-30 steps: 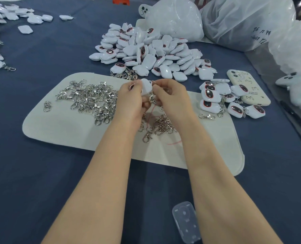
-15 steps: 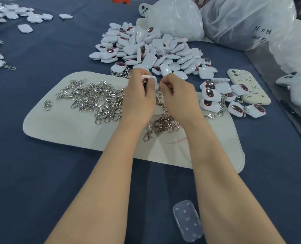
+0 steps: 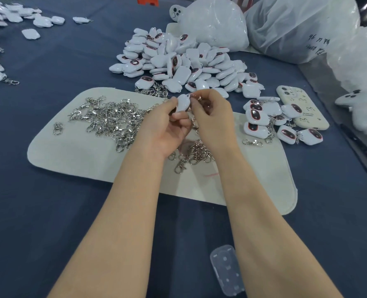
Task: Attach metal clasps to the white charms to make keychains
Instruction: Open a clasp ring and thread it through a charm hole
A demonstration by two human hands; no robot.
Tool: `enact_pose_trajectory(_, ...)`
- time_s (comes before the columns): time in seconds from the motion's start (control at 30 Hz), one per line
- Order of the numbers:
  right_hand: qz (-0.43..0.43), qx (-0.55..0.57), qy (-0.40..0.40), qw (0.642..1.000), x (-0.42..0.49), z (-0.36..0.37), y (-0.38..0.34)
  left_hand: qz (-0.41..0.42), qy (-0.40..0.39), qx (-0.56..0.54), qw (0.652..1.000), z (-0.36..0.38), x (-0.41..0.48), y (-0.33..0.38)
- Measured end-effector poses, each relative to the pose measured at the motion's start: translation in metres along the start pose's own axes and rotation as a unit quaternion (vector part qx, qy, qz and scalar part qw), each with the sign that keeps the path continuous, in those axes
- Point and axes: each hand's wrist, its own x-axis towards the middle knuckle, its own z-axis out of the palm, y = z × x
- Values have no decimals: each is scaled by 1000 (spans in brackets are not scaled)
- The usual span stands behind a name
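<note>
My left hand [image 3: 166,127] pinches a white charm [image 3: 183,103] above the far edge of the pale felt mat [image 3: 75,155]. My right hand [image 3: 216,117] is curled right beside it, pinching a small metal clasp [image 3: 196,97] at the charm's top corner. Loose metal clasps [image 3: 113,118] lie heaped on the mat's left half, and a smaller bunch of clasps [image 3: 196,152] sits under my wrists. A big pile of white charms [image 3: 178,61] lies beyond the mat. Charms with clasps on them [image 3: 270,121] are grouped at the right.
A cream phone case [image 3: 300,106] lies right of the finished group. Clear plastic bags [image 3: 296,26] stand at the back right. A clear plastic case [image 3: 226,273] lies between my forearms. More white charms [image 3: 10,16] are scattered far left on the blue cloth [image 3: 38,211].
Both hands stayed together over the mat's far edge. The left hand has turned palm-up, so the charm now shows its white back above the fingers, with the right hand's clasp at its corner.
</note>
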Motion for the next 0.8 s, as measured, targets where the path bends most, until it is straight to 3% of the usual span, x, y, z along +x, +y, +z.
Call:
enact_pose_trajectory(0.17,-43,-42,42,997,-1,-1,1,-43,-8,-49,998,1,-3,0)
enact_pose_trajectory(0.23,-69,-100,31,992,-1,-4,1,-5,21,20,1000,2,-2,-1)
enact_pose_trajectory(0.3,-81,-154,2,985,0,-6,1,95,67,191,975,3,-2,-3)
enact_pose_trajectory(0.33,-82,-176,-12,981,1,-8,2,157,85,299,937,3,-2,-4)
enact_pose_trajectory(0.4,-78,-204,-34,975,4,-11,2,275,82,483,827,2,-5,-5)
enact_pose_trajectory(0.47,-68,-232,-58,969,5,-15,3,339,40,590,732,0,-9,-6)
enact_pose_trajectory(0.53,-46,-250,-81,964,6,-18,6,352,19,633,689,-3,-9,-8)
enact_pose_trajectory(0.57,-30,-245,-85,965,6,-18,6,352,22,634,689,-4,-8,-9)
enact_pose_trajectory(0.63,0,-201,-84,976,5,-18,6,339,43,595,727,-4,-5,-9)
enact_pose_trajectory(0.8,114,31,-112,987,3,-18,2,208,100,344,910,-1,-1,-5)
